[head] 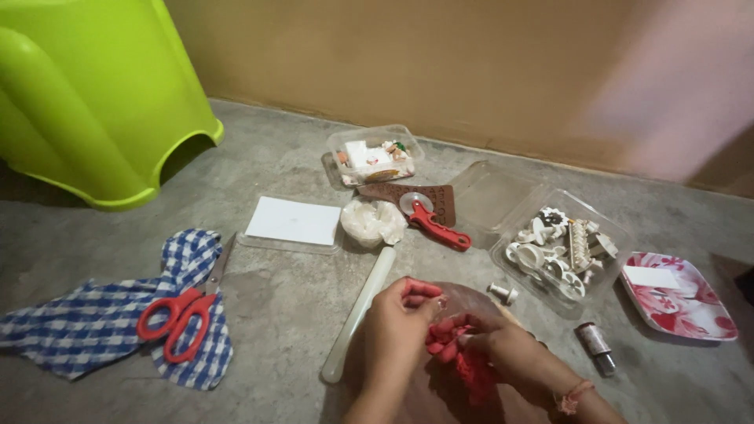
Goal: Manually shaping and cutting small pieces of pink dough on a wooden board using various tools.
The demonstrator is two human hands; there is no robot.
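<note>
Both hands are working red dough point(459, 353) low on the floor point(290, 306): the left hand point(400, 318) and right hand point(503, 345) are pinching it between closed fingers. A white rolling pin point(360, 314) is lying just left; red scissors point(179, 318) are resting on checked cloth point(86, 322); a clear box of cutters point(561, 251) is sitting beyond.

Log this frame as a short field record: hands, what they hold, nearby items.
left hand: pinching red material
right hand: grip on the same red material
beside left hand: white rolling pin on the concrete floor
right side: clear tray of white cutters, small bottle, floral plate
left side: red scissors on checked cloth
behind: red wheel cutter
</note>
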